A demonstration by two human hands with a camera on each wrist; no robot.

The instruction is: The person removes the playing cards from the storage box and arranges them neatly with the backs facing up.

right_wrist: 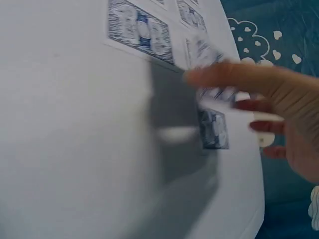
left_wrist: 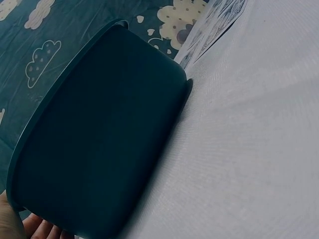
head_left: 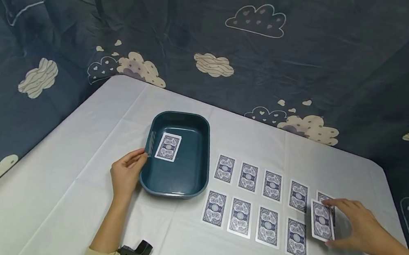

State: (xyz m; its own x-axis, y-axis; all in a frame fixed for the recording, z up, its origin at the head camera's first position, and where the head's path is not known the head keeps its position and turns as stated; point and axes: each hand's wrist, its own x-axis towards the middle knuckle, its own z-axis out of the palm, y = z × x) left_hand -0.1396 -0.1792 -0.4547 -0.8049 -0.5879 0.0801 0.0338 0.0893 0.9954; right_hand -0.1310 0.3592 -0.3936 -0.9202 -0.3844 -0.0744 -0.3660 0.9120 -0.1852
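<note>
My left hand [head_left: 127, 173] pinches the left rim of a dark teal plastic basin [head_left: 174, 193]; in the left wrist view its fingers [left_wrist: 42, 229] curl under the rim. Inside the basin a playing card [head_left: 168, 147] lies back up near the left wall. My right hand [head_left: 359, 228] holds another playing card [head_left: 322, 221] by its edges between thumb and fingers, raised over the table and casting a shadow. Behind that card, one more card [head_left: 322, 196] lies on the cloth, partly covered in the head view. The right wrist view shows the held card blurred.
Two rows of face-down cards with blue patterned backs lie right of the basin, a back row [head_left: 248, 177] and a front row [head_left: 240, 216]. White cloth [head_left: 71, 205] covers the table. A dark curtain with clouds [head_left: 184, 27] hangs behind it.
</note>
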